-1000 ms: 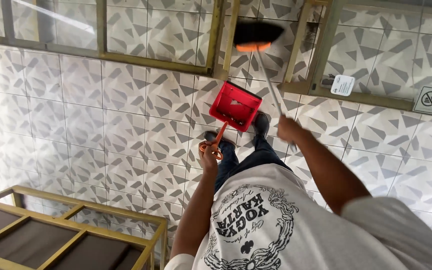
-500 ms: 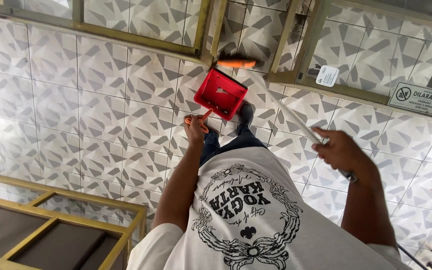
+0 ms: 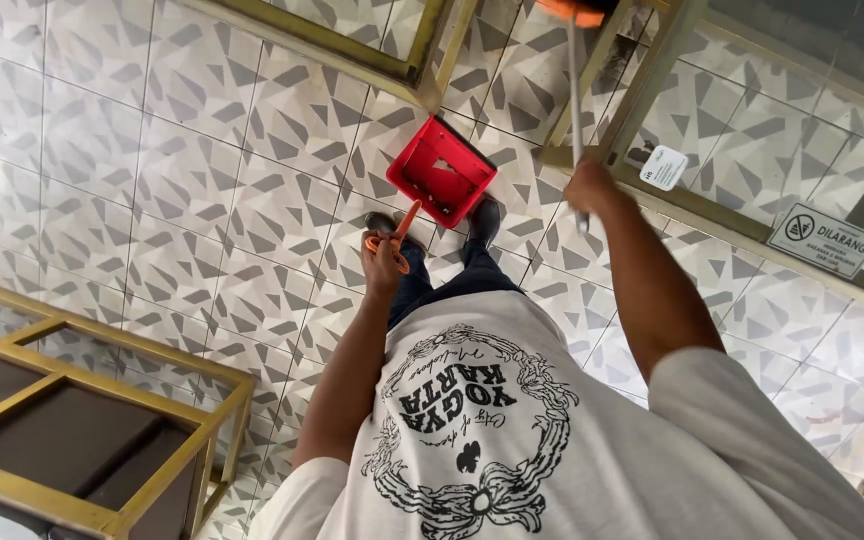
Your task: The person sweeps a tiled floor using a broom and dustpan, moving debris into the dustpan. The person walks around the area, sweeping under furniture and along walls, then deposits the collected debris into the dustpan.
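Red dustpan [image 3: 442,172] low over the patterned tiled floor [image 3: 152,200], just ahead of the person's dark shoes [image 3: 482,218], and its open mouth is tipped away from the body. The left hand [image 3: 384,262] is wrapped tight around the orange dustpan handle [image 3: 404,222], fingers fully closed, carrying the pan by that grip alone.

Over on the other side, the right hand [image 3: 592,188] is clenched round the pale broom pole [image 3: 574,110]. The pole runs up and away to the orange broom head [image 3: 570,10], which sits at the very top edge of the view, beside the brass-coloured frame rails [image 3: 652,90]. Head and pan are well apart, with floor between them.

How far along? By my reading, the sweeping is in mid-course: pan and broom are both in hand, but the broom is not at the pan's lip, so nothing is being gathered at this instant.

Inside the dustpan: red plastic, a shadowed fold, no heap of dirt that I can make out. Too small to rule out fine dust. The tiles around the feet look free of obvious litter too.

Further out, a white tag [image 3: 664,166] hangs on the rail, a small warning sign [image 3: 820,238] is stuck further right, and a gold-framed rack with dark panels [image 3: 72,440] stands at lower left.
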